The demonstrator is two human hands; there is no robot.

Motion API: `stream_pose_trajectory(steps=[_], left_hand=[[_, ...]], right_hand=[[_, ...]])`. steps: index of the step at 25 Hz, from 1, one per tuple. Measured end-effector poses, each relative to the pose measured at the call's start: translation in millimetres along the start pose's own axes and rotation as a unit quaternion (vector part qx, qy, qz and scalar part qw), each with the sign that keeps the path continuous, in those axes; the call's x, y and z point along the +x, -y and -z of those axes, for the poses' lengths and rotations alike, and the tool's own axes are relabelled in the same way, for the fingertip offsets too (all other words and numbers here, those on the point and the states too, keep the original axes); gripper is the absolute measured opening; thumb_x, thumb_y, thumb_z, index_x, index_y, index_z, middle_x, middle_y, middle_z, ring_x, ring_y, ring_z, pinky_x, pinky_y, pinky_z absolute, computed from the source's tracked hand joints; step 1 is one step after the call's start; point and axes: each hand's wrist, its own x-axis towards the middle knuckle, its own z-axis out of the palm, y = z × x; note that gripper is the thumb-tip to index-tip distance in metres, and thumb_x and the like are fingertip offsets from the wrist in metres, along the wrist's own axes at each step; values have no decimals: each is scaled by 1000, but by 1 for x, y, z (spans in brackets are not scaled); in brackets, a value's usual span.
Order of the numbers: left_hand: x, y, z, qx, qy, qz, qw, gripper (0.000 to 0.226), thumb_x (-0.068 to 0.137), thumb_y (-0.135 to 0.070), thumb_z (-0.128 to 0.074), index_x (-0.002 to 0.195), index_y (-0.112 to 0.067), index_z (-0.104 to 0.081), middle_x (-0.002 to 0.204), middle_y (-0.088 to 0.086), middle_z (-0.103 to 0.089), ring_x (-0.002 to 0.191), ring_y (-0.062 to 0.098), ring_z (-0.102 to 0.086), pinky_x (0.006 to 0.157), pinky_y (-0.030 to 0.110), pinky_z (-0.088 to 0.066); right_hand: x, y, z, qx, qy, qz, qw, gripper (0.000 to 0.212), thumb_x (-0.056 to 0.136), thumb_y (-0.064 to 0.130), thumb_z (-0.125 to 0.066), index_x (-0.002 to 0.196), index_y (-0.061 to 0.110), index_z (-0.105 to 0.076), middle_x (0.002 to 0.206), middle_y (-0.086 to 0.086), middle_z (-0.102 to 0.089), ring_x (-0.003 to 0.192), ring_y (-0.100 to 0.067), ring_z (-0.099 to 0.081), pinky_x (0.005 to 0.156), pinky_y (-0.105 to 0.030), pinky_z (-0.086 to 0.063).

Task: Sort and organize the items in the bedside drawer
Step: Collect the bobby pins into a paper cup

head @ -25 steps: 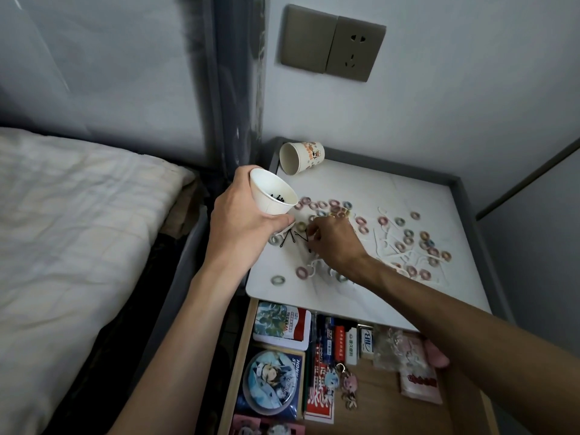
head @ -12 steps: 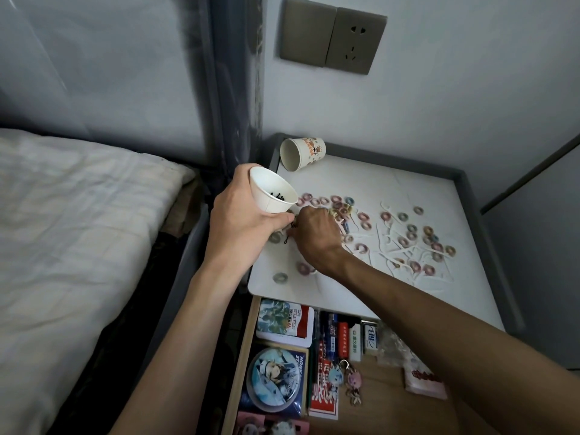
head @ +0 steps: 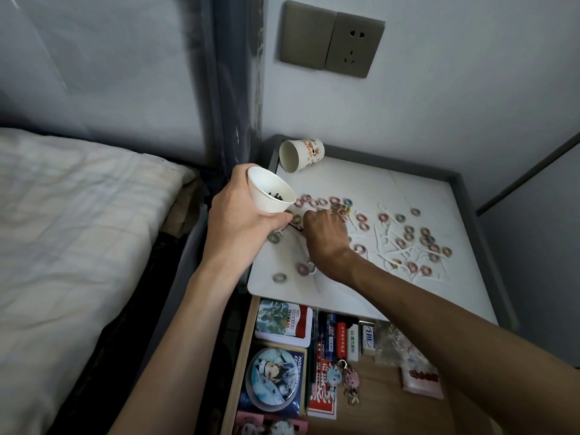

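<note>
left hand (head: 241, 224) grips tilted cup (head: 271, 194) | right hand (head: 326, 237) fingers (head: 315, 217) curled at hairpins (head: 296, 228), pinch unclear | risk: tilt spills cup contents onto worktop (head: 392, 189)

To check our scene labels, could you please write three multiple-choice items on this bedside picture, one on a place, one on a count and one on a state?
1. Where is the printed cup?
A) on the floor
B) on the bed
C) at the back left of the nightstand top

2. How many paper cups are in view?
A) two
B) one
C) four

3. The drawer is:
A) pushed shut
B) pulled open
C) lifted out and set on the bed

Answers:
1 C: it lies on its side near the wall corner, its mouth towards the camera.
2 A: there is the printed one, plus the white cup that the left hand grips.
3 B: its cards, boxes and keychains show below the front edge of the top.
</note>
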Motion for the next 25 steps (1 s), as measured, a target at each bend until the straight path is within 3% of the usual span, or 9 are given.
stream_pose_trajectory(steps=[4,10,12,14,16,20,22,25], left_hand=[[0,1,0,0,0,-1,1000,69,58,-22,-92,115,-25,-53,103,-10,-63,93,10,-57,68,2,-38],[0,1,2,-4,-3,0,1000,69,59,-23,-92,115,-26,-52,103,-9,-63,94,10,-58,67,1,-38],[0,2,2,-7,-3,2,1000,71,59,-23,-92,117,-25,-52,105,-9,-63,95,11,-58,67,0,-38],[0,3,2,-9,-3,5,1000,72,59,-23,-92,118,-25,-52,106,-8,-63,96,12,-58,68,2,-39],[0,3,2,-7,-2,6,1000,71,60,-23,-92,118,-25,-52,106,-8,-63,97,11,-58,69,3,-39],[1,1,0,-4,-4,7,1000,70,59,-23,-92,116,-25,-53,104,-9,-63,95,11,-58,70,6,-39],[1,0,-1,-2,-5,6,1000,69,59,-23,-92,116,-25,-53,103,-10,-63,95,11,-58,74,14,-41],[1,1,-3,2,-4,7,1000,70,59,-23,-92,117,-24,-53,105,-8,-64,96,12,-58,75,16,-41]], right_hand=[[3,-6,0,-4,1,2,1000,19,89,-1,-61,106,4,-65,107,-17,-69,100,-33,-65,80,-37,-50],[-8,-9,-22,-121,-21,131,984,43,90,4,-61,128,-6,-43,120,-21,-53,110,-34,-52,94,-41,-48],[-7,-14,-26,-136,-48,165,976,41,89,7,-63,123,-7,-46,112,-20,-55,103,-32,-54,88,-41,-50],[-3,-22,-27,-133,-98,197,966,31,78,6,-74,104,-4,-59,91,-16,-61,83,-28,-60,70,-38,-53],[2,-30,-29,-106,-133,227,959,25,71,-1,-77,91,-2,-61,79,-16,-61,70,-29,-60,59,-39,-53],[6,-40,-25,-49,-145,263,953,22,72,-11,-71,88,-2,-60,76,-18,-62,66,-34,-61,58,-41,-53],[9,-44,-24,-30,-140,281,949,25,74,-12,-71,95,0,-61,77,-16,-63,67,-33,-62,62,-42,-55],[12,-50,-25,-3,-122,299,946,30,79,-10,-70,105,0,-61,80,-14,-65,70,-31,-64,64,-43,-56]])
